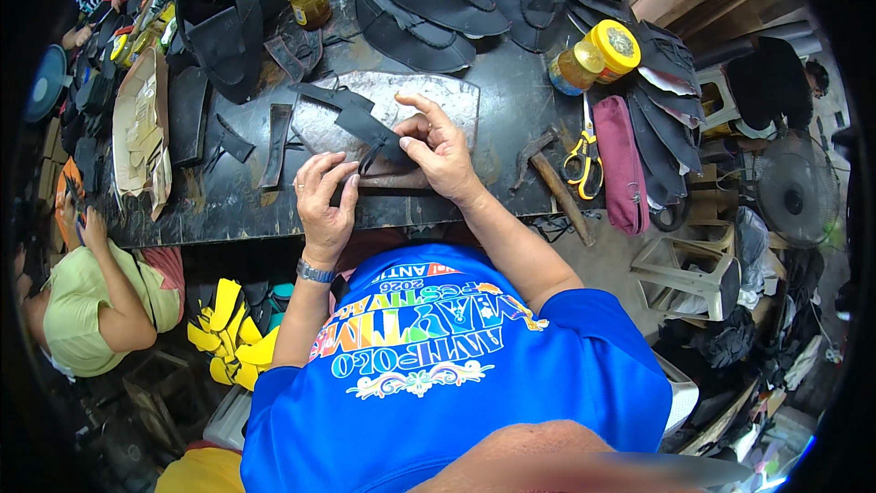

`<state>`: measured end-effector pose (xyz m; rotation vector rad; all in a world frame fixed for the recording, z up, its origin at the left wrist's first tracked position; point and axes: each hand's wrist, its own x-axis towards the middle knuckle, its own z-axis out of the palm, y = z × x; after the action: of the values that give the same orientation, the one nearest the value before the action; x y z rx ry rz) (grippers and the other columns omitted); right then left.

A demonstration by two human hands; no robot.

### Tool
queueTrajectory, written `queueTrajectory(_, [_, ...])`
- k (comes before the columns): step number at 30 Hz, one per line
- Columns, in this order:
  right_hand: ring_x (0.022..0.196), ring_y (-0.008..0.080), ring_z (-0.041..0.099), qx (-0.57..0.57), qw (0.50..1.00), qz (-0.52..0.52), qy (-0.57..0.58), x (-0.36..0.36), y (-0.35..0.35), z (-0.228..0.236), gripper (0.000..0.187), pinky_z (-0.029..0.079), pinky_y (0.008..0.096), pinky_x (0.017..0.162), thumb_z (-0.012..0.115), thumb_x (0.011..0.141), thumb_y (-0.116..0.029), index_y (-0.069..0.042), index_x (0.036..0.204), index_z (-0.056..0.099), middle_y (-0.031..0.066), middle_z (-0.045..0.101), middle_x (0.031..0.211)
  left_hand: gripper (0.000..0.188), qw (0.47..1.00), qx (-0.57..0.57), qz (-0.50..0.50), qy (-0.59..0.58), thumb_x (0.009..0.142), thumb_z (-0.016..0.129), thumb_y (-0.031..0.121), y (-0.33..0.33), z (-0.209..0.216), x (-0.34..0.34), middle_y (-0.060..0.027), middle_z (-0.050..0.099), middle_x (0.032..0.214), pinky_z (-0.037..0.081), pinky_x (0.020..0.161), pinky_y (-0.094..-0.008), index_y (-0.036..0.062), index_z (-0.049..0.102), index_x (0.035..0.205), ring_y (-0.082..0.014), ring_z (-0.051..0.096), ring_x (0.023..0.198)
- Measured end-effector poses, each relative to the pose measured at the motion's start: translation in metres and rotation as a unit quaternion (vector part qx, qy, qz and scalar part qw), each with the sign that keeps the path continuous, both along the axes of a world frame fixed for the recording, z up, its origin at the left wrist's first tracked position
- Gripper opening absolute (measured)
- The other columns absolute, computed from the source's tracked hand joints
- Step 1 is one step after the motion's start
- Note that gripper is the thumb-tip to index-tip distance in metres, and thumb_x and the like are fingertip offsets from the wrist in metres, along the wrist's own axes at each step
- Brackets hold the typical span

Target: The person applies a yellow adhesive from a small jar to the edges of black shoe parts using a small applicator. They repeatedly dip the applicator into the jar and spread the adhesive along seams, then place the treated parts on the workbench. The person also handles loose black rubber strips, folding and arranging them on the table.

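Note:
A black strap piece (370, 124) with thin ends lies slantwise over a pale, worn slab (319, 141) at the table's front. My right hand (443, 151) has its thumb pressed at the strap's near end; the index finger arches above, and the other fingertips are partly hidden. My left hand (326, 205), wearing a watch (316, 271), is just left of the strap's loose ends. Its fingers are bent, the thumb stands apart from them, and nothing shows between. A hammer (558, 190) and yellow-handled scissors (583, 164) lie to the right of my right hand.
Black sandal uppers (424, 5) are heaped at the back. Yellow-lidded jars (307, 2) stand behind the slab and at right, near a maroon pouch (620, 164). Left are a cardboard tray (141, 132) and black strips (276, 146). Another person (96, 306) sits at far left.

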<state>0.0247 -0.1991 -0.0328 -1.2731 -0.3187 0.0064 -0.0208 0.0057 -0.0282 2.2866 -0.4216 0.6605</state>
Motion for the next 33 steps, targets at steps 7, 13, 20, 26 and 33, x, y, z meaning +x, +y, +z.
queueTrajectory(7, [0.092,0.0061,0.056,0.042,0.994,-0.085,0.058,0.01,0.0,0.024,0.063,0.044,0.0215,0.087,0.056,0.089,0.011,-0.008,0.147,0.042,0.0046,0.064,0.103,0.015,0.999,-0.051,-0.013,-0.014,0.083,0.072,0.003,0.001,-0.003,0.001,-0.0082,0.07,0.102,0.047,0.094,-0.0395,0.0066,0.074,0.097,-0.0289,0.062,0.104])
queueTrajectory(13, [0.087,0.0073,0.06,0.003,0.959,-0.229,-0.164,0.104,-0.047,0.071,0.053,0.046,0.0206,0.082,0.063,0.087,0.007,-0.003,0.137,0.051,0.0059,0.067,0.098,0.015,0.996,-0.079,-0.024,-0.015,0.082,0.073,0.001,0.004,-0.004,0.001,-0.0092,0.07,0.096,0.05,0.087,-0.0383,0.0059,0.073,0.096,-0.0293,0.064,0.096])
queueTrajectory(20, [0.081,0.0109,0.065,-0.111,0.952,-0.247,-0.146,0.255,-0.074,0.075,0.051,0.051,0.0239,0.08,0.065,0.084,0.004,-0.002,0.133,0.055,0.0075,0.072,0.092,0.015,0.995,-0.094,-0.018,-0.028,0.081,0.073,0.002,0.006,-0.004,0.0,-0.0082,0.07,0.095,0.049,0.087,-0.0385,0.0068,0.072,0.095,-0.0289,0.063,0.095])
queueTrajectory(26, [0.08,0.0253,0.069,-0.418,0.772,-0.403,-0.259,0.243,-0.056,0.08,0.06,0.054,0.0354,0.081,0.074,0.073,-0.012,-0.006,0.131,0.058,0.0132,0.074,0.096,0.016,0.995,-0.088,-0.016,-0.032,0.081,0.073,0.005,0.01,-0.008,0.001,-0.0062,0.07,0.096,0.046,0.09,-0.0392,0.0094,0.073,0.097,-0.0272,0.064,0.097])
queueTrajectory(33, [0.095,0.0139,0.067,-0.301,0.887,-0.135,-0.324,0.134,0.042,0.073,0.055,0.054,0.0324,0.086,0.068,0.088,-0.002,-0.011,0.139,0.053,0.0055,0.071,0.103,0.011,0.994,-0.103,-0.017,-0.031,0.084,0.073,0.01,0.013,-0.013,0.001,-0.0056,0.07,0.096,0.045,0.09,-0.0379,0.0094,0.072,0.095,-0.025,0.063,0.098])
